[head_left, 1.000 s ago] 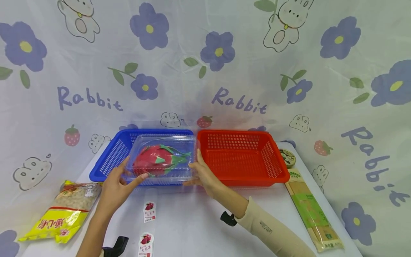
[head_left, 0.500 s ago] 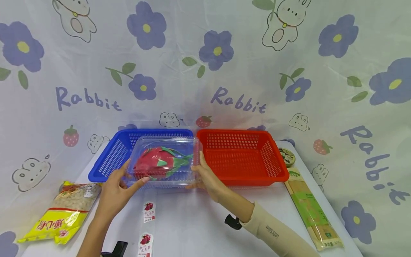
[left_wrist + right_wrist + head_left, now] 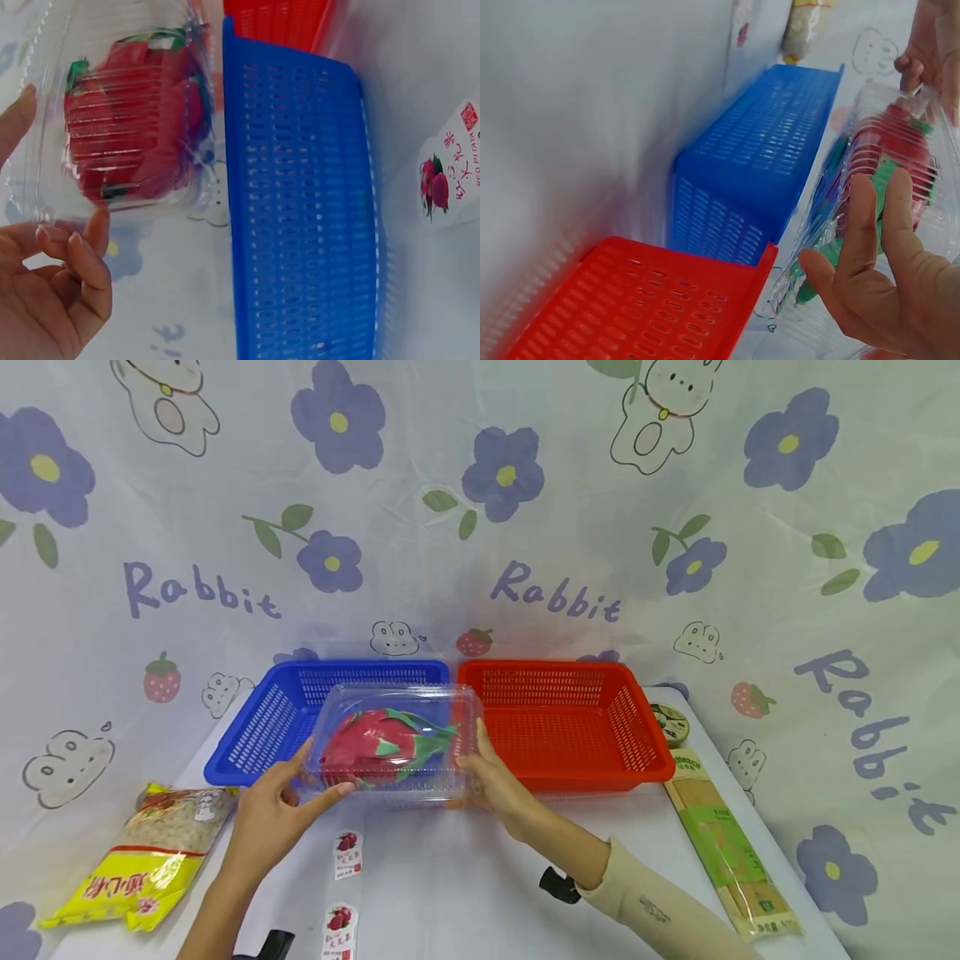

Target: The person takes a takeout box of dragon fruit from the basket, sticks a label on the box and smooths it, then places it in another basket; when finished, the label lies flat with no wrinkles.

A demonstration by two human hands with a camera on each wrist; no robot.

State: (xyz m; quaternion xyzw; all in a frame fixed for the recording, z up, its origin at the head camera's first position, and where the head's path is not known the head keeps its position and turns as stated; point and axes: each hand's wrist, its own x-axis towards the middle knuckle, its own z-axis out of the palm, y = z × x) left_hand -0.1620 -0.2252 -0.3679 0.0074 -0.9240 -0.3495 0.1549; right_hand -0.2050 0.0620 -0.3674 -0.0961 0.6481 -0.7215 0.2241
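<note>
A clear plastic clamshell box (image 3: 416, 796) hangs over the front of the blue basket (image 3: 255, 727), partly across the red basket's left side. Inside it lies a red dragon fruit (image 3: 375, 743) with green tips. My left hand (image 3: 270, 814) grips the box's left end, thumb along the front; in the left wrist view its fingertips (image 3: 97, 225) touch the clear plastic. My right hand (image 3: 502, 789) holds the opposite end, with its fingers (image 3: 862, 217) against the ribbed side in the right wrist view. The lid looks closed.
The red basket (image 3: 558, 783) stands right of the blue one. A yellow-and-clear bag (image 3: 161, 852) lies at the left; a long green-labelled packet (image 3: 723, 852) and a round tin (image 3: 670, 724) lie at the right. Two dragon fruit stickers (image 3: 347, 854) are on the tabletop in front.
Both hands have moved the box with the dragon fruit slightly right and toward me. The baskets and packets stay where they were, while the head view has shifted a little.
</note>
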